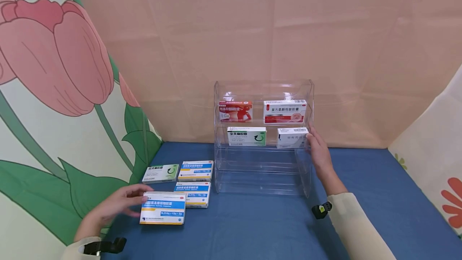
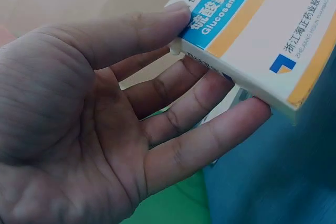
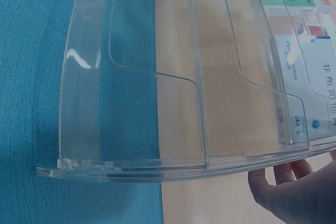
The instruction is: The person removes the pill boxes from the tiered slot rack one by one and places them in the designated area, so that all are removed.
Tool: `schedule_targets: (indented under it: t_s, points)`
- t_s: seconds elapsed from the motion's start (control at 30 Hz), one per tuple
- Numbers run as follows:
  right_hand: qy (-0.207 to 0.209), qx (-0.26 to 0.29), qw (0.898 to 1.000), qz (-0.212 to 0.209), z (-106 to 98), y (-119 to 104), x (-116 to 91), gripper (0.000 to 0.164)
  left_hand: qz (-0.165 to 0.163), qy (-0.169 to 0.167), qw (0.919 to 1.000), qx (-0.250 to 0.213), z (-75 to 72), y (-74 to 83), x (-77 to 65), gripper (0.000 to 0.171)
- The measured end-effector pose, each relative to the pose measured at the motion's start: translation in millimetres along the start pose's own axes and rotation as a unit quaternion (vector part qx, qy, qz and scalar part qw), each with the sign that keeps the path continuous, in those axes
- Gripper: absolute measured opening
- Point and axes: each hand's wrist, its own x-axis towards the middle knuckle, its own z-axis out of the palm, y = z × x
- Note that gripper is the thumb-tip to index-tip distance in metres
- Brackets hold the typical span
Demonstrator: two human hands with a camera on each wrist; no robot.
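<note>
My left hand [image 1: 120,204] pinches a white, blue and yellow medicine box [image 1: 163,208] by its left end. In the left wrist view, the thumb lies on the printed face of that box and fingertips [image 2: 257,109] support it from below. My right hand [image 1: 320,153] grips the right side panel of a clear plastic display rack [image 1: 263,165], beside a white medicine box [image 1: 290,137]. Seen from the right wrist, bent fingers [image 3: 283,174] rest against the outside of this panel.
Behind the held box lie two matching boxes [image 1: 195,170] and a white-green box [image 1: 160,173] on the blue cloth [image 1: 252,228]. The rack's upper tiers bear a red box [image 1: 235,111], a white-red box [image 1: 284,112] and another white-green box [image 1: 246,136]. A beige backdrop [image 1: 252,31] hangs behind.
</note>
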Motion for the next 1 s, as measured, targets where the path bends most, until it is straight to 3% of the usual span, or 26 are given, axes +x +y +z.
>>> schedule_targets:
  t_s: [0.53,1.0]
  points:
    - [0.001,-0.004,1.0,0.007,-0.4,-0.6,-2.0,0.053,-0.052,0.087,0.9936,0.049,-28.8,-16.7,-11.9,0.054]
    - [-0.001,-0.012,1.0,0.003,-0.2,1.8,0.7,0.052,-0.075,0.148,0.982,0.09,-28.8,-18.6,-3.0,0.047]
